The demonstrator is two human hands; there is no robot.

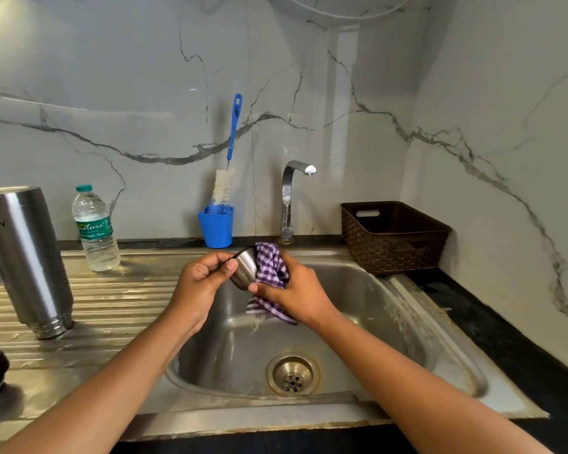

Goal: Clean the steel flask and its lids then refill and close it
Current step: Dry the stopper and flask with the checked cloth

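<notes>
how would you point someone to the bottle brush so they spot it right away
Start at the tap behind the sink and look just to its left, against the marble wall. There a small blue cup stands on the ledge, and the bottle brush stands upright in it. Its white bristles and long blue handle make it the tallest thing there.

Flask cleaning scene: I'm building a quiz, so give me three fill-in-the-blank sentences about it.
1. The flask stands ____ on the drainboard.
2. The right hand wipes the steel cup with a checked ____.
3. The brush stands in a ____ holder.

Missing: upside down; cloth; blue
</notes>
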